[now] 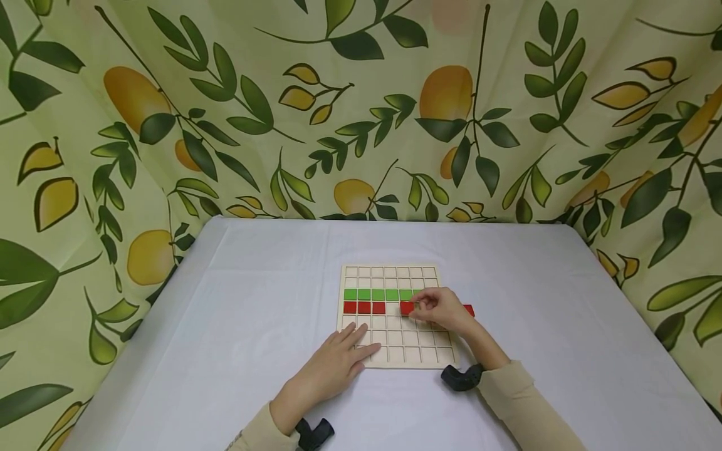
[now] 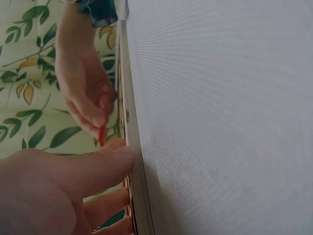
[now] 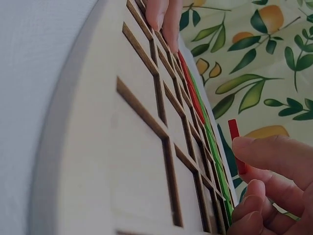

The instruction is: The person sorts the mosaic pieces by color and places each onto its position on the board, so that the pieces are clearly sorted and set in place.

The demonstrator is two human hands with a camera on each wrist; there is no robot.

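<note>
A wooden grid board (image 1: 403, 357) lies on the table, with a row of green square tiles (image 1: 364, 294) and, just below it, three red square tiles (image 1: 364, 307) set side by side in its cells. My right hand (image 1: 442, 308) pinches another red tile (image 3: 236, 147) between thumb and fingertip, holding it on edge above the board, right of the three red ones. My left hand (image 1: 333, 360) rests on the board's lower left part with its fingers spread and straight. In the left wrist view its thumb (image 2: 105, 166) lies along the board's edge.
More red (image 1: 469, 310) shows beside the board's right edge, partly hidden behind my right hand. A white cloth (image 1: 271, 282) covers the table. A curtain (image 1: 361, 156) printed with fruit and leaves hangs behind and at both sides. A dark device (image 1: 462, 378) is strapped on each wrist.
</note>
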